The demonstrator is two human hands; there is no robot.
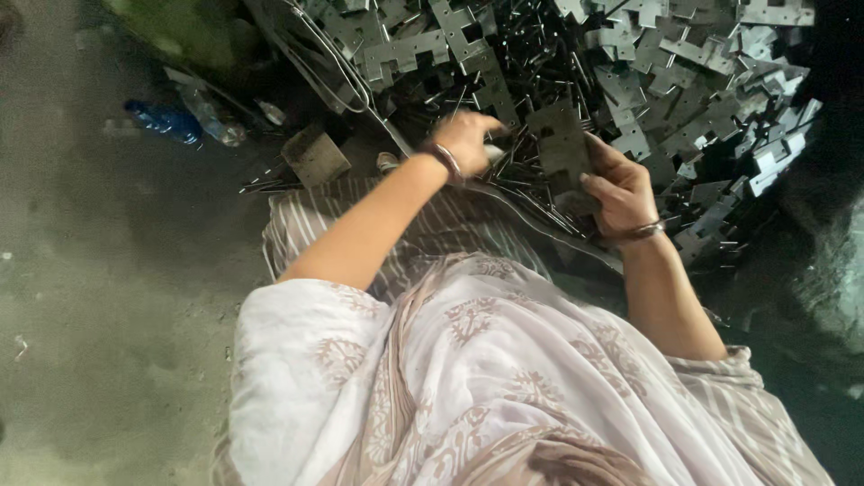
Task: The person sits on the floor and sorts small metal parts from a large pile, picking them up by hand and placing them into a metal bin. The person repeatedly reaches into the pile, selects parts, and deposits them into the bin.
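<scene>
Now my right hand (pixel 621 189) clasps a flat grey metal plate (pixel 560 144) just in front of the heap of plates (pixel 684 63), while my left hand (pixel 466 139) pinches thin metal pins (pixel 517 166) beside it.

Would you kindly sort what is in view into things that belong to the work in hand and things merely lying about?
In hand:
- flat metal plate, held in the right hand
- thin metal pins, which the left hand reaches into
- heap of cut metal plates

Lying about:
- blue plastic bottle on the floor
- clear bottle beside it
- small block
</scene>
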